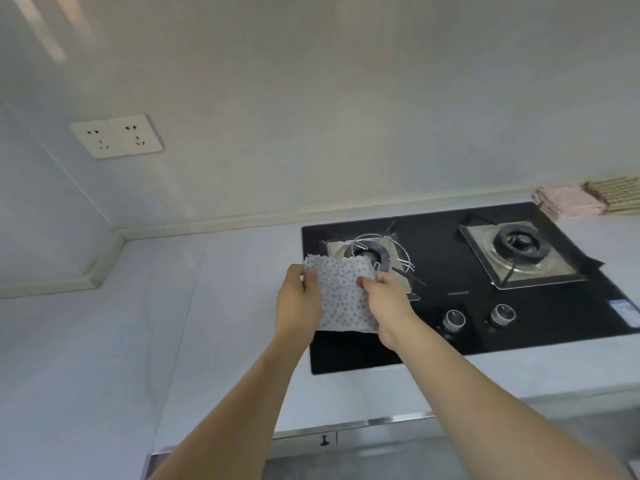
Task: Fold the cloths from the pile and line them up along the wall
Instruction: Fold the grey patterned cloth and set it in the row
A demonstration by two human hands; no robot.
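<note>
A white cloth with small grey dots (341,294) hangs in the air above the front left of the hob. My left hand (299,301) pinches its upper left edge, and my right hand (384,299) pinches its upper right edge. The cloth droops between them, its lower edge near my wrists. Two folded cloths lie against the wall at the far right: a pink one (568,202) and a green-brown striped one (616,194) beside it.
A black glass gas hob (540,323) with two burners and two knobs fills the counter's middle and right. A wire ring (381,254) sits on the left burner. A pale counter (156,323) stretches left to the corner. A double socket (116,136) is on the wall.
</note>
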